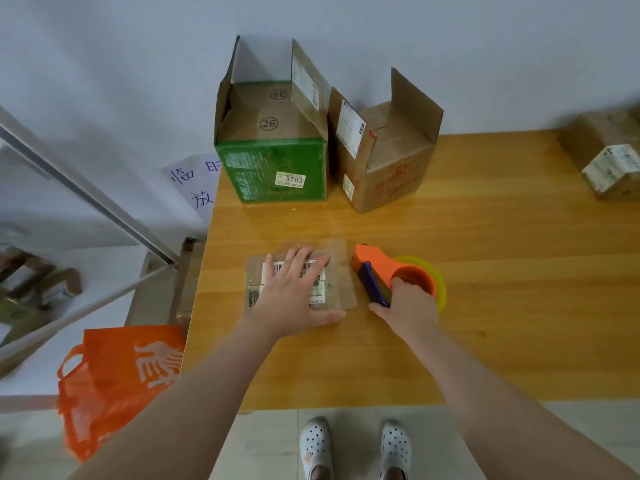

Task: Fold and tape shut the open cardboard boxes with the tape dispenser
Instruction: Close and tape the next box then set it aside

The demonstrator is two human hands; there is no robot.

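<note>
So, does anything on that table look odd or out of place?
Nothing spilled or broken. The brown box sits turned at an angle beside the squarely placed green box, both with flaps up. The left hand lies flat on a small parcel; the right hand grips the tape dispenser.

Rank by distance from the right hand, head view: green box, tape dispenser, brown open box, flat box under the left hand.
1. tape dispenser, gripped in the right hand.
2. flat box, just left, under the left hand.
3. brown open box, back centre.
4. green box, back left.
</note>
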